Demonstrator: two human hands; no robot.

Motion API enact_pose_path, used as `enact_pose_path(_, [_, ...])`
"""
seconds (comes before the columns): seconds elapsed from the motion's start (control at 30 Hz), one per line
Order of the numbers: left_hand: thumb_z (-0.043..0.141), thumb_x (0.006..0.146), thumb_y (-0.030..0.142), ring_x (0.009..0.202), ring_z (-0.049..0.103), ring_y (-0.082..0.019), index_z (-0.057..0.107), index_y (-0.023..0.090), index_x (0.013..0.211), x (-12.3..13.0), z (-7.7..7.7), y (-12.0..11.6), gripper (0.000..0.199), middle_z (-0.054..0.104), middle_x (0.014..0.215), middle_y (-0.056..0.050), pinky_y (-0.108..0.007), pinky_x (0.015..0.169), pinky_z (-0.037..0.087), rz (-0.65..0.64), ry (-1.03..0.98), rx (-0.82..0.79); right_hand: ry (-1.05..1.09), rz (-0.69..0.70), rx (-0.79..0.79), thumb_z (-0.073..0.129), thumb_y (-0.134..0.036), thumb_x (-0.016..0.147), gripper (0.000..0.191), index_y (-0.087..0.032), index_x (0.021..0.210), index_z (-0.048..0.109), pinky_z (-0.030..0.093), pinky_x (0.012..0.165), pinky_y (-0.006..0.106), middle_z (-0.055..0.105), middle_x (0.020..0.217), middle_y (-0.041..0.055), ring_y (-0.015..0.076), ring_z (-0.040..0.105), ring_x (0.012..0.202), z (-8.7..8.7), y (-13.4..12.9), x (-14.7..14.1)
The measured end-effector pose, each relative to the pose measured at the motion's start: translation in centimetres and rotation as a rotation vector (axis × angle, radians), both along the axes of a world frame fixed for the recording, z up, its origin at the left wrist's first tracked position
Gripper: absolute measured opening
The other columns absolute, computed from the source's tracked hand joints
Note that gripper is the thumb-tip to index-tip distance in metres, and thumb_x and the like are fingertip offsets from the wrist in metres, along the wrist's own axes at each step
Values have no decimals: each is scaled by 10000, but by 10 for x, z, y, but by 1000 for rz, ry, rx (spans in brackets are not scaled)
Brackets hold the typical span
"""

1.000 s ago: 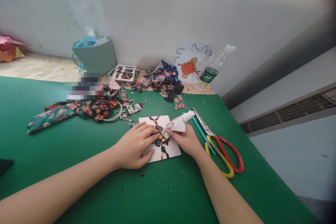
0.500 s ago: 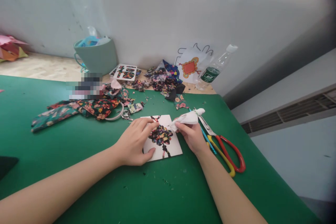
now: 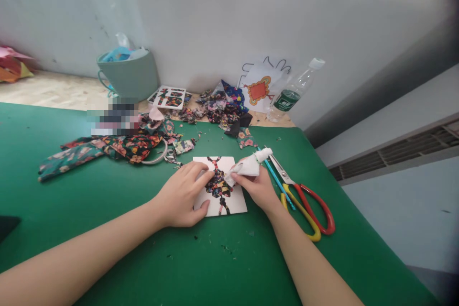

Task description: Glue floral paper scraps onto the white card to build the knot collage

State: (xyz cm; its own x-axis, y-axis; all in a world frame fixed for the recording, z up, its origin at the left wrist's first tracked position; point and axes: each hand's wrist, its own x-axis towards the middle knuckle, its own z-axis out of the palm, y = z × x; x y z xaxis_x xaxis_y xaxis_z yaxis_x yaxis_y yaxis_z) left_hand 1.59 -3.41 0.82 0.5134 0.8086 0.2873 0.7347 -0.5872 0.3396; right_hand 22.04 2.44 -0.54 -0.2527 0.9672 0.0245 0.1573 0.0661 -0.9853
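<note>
A white square card (image 3: 234, 204) lies on the green table, with dark floral fabric pieces (image 3: 219, 184) forming a pattern on it. My left hand (image 3: 184, 193) rests spread over the card's left side, its fingers apart. Over the card's right edge, my right hand (image 3: 260, 189) grips a small white tube (image 3: 248, 167). One end of the tube is over the fabric pattern, and its white cap points up and right. Whether that lower end touches the fabric cannot be made out.
Red-and-yellow-handled scissors (image 3: 301, 201) and a blue pencil (image 3: 278, 179) lie right of the card. Behind are fabric scraps (image 3: 222, 107), a bottle (image 3: 287, 100), a patterned card (image 3: 171, 97) and a green cup (image 3: 129, 76). Floral cloth (image 3: 103, 148) lies at left.
My right hand and the tube have moved left, further over the card. The card is turned slightly. My left hand stays nearly in place.
</note>
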Motion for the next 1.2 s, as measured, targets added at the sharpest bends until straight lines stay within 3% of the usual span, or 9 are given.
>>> enact_pose_path(0.4, [494, 708, 256, 1155, 336, -328, 450, 149, 1190, 1, 3, -1, 496, 446, 1160, -142, -484, 936, 330, -61, 115, 40, -61, 16, -2, 670, -303, 631, 209, -172, 770, 587, 501, 683, 330, 663, 763, 38, 206, 622, 730, 5, -1, -2])
enact_pose_path(0.8, [479, 722, 257, 1113, 373, -311, 473, 176, 1177, 2, 5, 0, 462, 450, 1154, -131, -483, 915, 328, -76, 125, 27, -59, 25, -6, 673, -294, 626, 211, -178, 770, 570, 498, 679, 319, 651, 761, 34, 201, 617, 727, 4, 0, -1])
enact_pose_path(1.2, [479, 716, 240, 1113, 372, -310, 483, 168, 1166, 2, 5, 0, 456, 455, 1147, -130, -471, 925, 321, -75, 130, 31, -228, 104, 137, 621, -299, 692, 178, -184, 817, 567, 474, 729, 342, 647, 827, 59, 224, 611, 798, 2, 1, 2])
